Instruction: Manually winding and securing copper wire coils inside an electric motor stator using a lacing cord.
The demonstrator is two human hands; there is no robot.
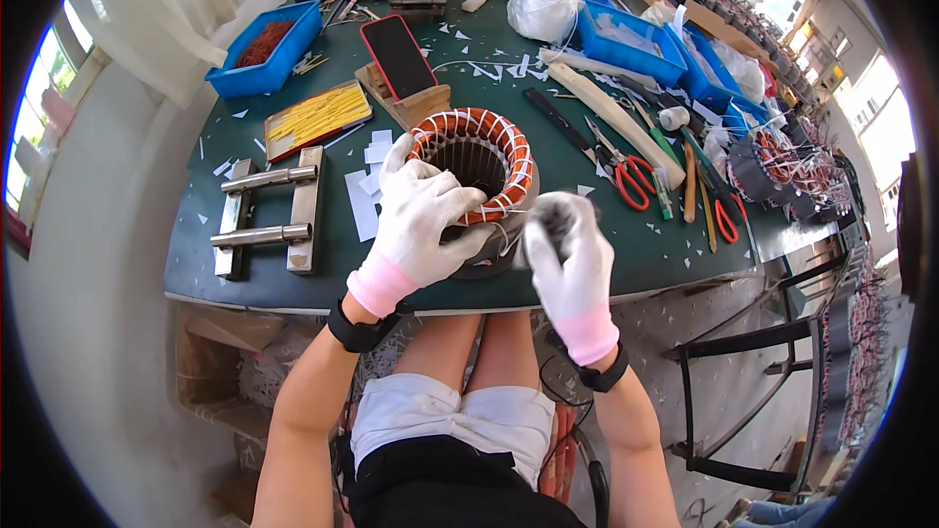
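A motor stator (523,168) with orange-brown copper windings stands upright at the near edge of the table, its end coil wrapped with white lacing cord. My left hand (423,210), in a white glove with a pink cuff, grips the coil's near left rim, fingers bent over it. Just right of the stator, my right hand (570,259) is gloved the same way and closed, with fingers curled in and blurred. A thin pale strand runs between it and the coil, but what the fingers hold is not clear. White paper pieces (362,205) lie left of the stator.
Left stands a metal frame with two bars (262,235); behind it is a tray of yellow strips (318,119). A phone (398,56) leans on a wooden stand. Scissors (631,176), a knife (558,122) and sticks lie right. Blue bins (631,54) stand farther back.
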